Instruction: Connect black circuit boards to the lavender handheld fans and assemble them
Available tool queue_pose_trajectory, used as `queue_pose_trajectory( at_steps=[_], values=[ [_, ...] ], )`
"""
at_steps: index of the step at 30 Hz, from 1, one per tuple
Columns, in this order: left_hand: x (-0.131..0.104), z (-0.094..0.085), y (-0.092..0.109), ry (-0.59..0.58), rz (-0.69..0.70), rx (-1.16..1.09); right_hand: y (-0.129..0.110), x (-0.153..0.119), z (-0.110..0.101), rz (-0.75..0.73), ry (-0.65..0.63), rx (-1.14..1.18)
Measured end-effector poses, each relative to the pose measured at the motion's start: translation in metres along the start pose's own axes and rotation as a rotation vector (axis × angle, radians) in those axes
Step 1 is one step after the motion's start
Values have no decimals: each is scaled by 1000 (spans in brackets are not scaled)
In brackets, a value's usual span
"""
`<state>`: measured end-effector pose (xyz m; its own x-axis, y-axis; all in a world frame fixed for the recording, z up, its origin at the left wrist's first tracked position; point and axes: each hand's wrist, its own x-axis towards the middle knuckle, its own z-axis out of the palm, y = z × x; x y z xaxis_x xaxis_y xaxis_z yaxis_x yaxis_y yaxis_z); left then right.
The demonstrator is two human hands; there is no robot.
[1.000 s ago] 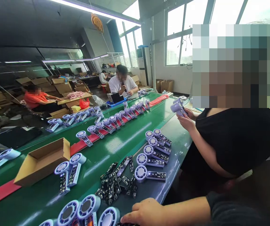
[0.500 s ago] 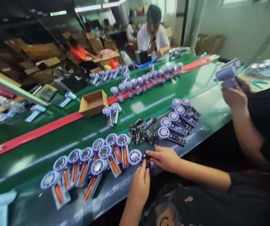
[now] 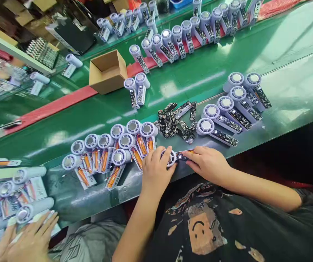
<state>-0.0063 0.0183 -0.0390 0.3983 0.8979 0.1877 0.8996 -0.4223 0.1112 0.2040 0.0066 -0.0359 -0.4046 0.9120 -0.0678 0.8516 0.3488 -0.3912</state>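
Note:
A lavender handheld fan [image 3: 172, 159] with a round slotted head lies at the bench edge in front of me. My left hand [image 3: 156, 171] is closed around its head, fingers over the top. Over the handle, my right hand [image 3: 211, 163] pinches a small black circuit board [image 3: 181, 157]; the fingers hide most of the handle, and a bit of orange shows past them. Just beyond is a loose pile of circuit boards [image 3: 172, 122]. Fans with orange parts in open handles [image 3: 113, 177] stand to the left, and fans with boards in their handles [image 3: 224, 137] to the right.
A cardboard box [image 3: 107, 72] sits across the green conveyor belt [image 3: 91, 120], beside a row of fans on a red strip [image 3: 60, 105]. At lower left, another person's hands [image 3: 33, 236] work among more fans.
The view has tilted down and shifted. My left hand has moved from the handle area onto the fan's head, while my right hand stays at the handle with the board.

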Motion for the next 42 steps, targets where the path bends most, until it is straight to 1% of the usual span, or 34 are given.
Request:
queue_pose_trajectory(
  at_steps=[2, 4, 8, 12, 15, 19, 23, 26, 29, 31, 33, 36, 38, 42],
  values=[
    [-2, -3, 5, 0, -18, -23, 4, -1, 1, -33, 20, 18],
    [-3, -6, 7, -18, -28, -65, 11, -1, 4, -100, 58, 46],
    [-2, -7, 7, -56, -44, -131, 21, 3, 7, -228, 125, 45],
    [0, -6, 8, -75, -44, -169, 21, 6, 8, -248, 156, 1],
    [2, -5, 10, -100, 4, -242, 17, 8, 14, -251, 175, 24],
    [4, -2, 13, -98, 17, -269, 21, 5, 22, -214, 214, 99],
    [6, -2, 12, -97, 12, -262, 40, -6, 22, -161, 175, 234],
    [7, -2, 11, -101, 23, -273, 50, -12, 21, -86, 165, 350],
    [8, -3, 10, -112, 36, -282, 50, -12, 20, -10, 132, 370],
    [8, -2, 10, -108, 33, -292, 48, -11, 17, 1, 123, 334],
    [8, -2, 10, -92, 16, -298, 46, -10, 16, -63, 169, 283],
    [8, -1, 11, -89, 3, -305, 45, -9, 17, -258, 277, 181],
    [8, -1, 12, -96, 3, -309, 44, -7, 20, -362, 310, 109],
    [8, -2, 12, -98, -1, -301, 41, 0, 26, -434, 331, 37]
  ],
)
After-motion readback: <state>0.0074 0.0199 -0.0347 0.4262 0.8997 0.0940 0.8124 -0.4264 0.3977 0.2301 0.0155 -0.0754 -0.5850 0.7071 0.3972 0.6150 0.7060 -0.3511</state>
